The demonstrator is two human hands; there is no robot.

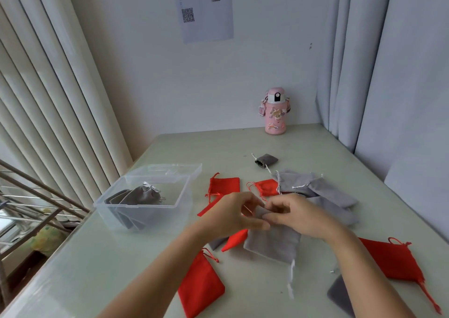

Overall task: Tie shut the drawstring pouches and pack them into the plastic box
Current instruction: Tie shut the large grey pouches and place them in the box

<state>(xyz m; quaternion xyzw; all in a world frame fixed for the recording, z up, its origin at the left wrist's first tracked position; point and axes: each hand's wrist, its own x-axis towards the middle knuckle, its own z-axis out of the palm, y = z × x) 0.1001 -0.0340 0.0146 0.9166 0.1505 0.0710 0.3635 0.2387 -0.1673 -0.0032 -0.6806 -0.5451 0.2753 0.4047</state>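
Both hands meet over mid-table: left hand (233,213) and right hand (300,218), fingers curled, each pinching the gathered mouth of one grey pouch (273,243). Its body lies flat on the table (97,257) toward the viewer, and its pale drawstring (291,280) trails nearer, blurred. The plastic box (110,212) stands left of the hands, apart from them and close to the table's left edge, which runs diagonally past a metal railing (36,191). Its lid (175,169) is folded back flat behind it, and tied grey pouches (139,195) lean inside. Loose stock rings the hands. Two red pouches (224,184) lie just beyond them. A heap of grey pouches (323,191) sits beyond and right of the right hand, and a small dark grey pouch (266,159) lies farther back. A red pouch (201,286) lies under the left forearm, with another red pouch (398,261) outside the right forearm. A dark grey pouch (340,295) sits at the bottom edge. Bare tabletop shows between box and left hand, along the near-left edge, and across the far part up to a pink bottle (275,111) standing by the back wall. Curtains (48,99) hem the left side, with more drapery along the right edge.
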